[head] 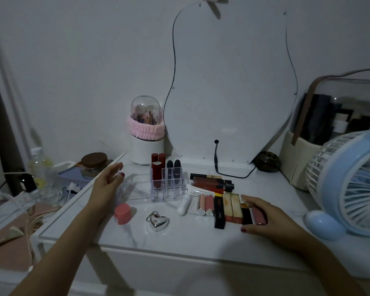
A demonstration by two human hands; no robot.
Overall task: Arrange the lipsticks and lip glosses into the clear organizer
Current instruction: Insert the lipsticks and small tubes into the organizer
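A clear organizer (135, 190) stands mid-table, holding two red lipsticks (157, 170) and two dark ones (173, 170) upright in its right slots. My left hand (107, 184) rests at its left end, fingers apart, holding nothing. To the right lies a row of lipsticks and glosses: pink tubes (205, 205), a black box tube (219, 210), gold-orange ones (233, 207) and dark glosses (212, 181) behind. My right hand (271, 221) lies over the row's right end, fingers touching a pink gloss (259, 215) without a visible grip.
A blue fan (350, 182) stands at the right edge, a mirror (229, 82) and its cable behind. A white tube (184, 205), silver heart keyring (158, 221) and pink jar (122, 213) lie in front of the organizer. A brush holder (146, 146) stands at the back.
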